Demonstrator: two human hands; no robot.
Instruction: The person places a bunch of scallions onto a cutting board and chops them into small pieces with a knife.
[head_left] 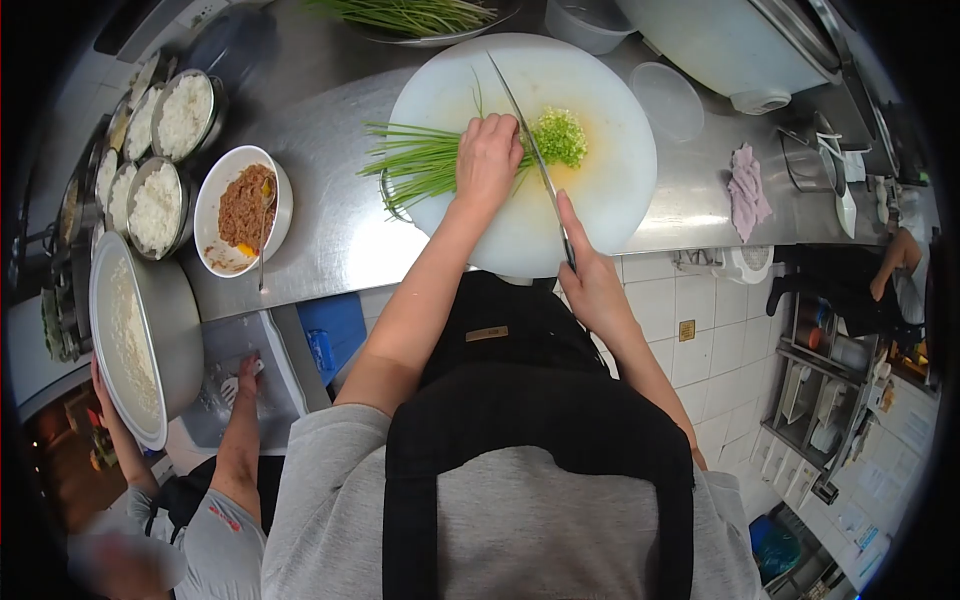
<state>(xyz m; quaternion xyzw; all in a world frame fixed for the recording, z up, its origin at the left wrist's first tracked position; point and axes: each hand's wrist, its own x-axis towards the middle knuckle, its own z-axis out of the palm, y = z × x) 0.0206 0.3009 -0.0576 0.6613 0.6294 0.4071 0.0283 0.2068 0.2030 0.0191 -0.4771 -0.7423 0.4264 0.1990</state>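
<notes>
On the round white cutting board (610, 200) lies a bunch of long, thin spring onions (420, 160), its green ends reaching past the left edge. My left hand (488, 158) presses on the bunch with fingers curled, close beside the blade. A long kitchen knife (546, 178) is gripped by its handle in my right hand (592, 285), the blade slanting up and left across the board. Just right of the blade is a pile of finely chopped spring onions (560, 138). A few loose strands stick up above my left hand.
Left on the steel counter (330, 230) stand a white bowl (283, 215) of brown minced food with a spoon and several bowls of rice (185, 115). A co-worker's hands (243, 380) are near a large rice pot (180, 340). A pink cloth (748, 190) lies right; more greens (410, 15) sit behind.
</notes>
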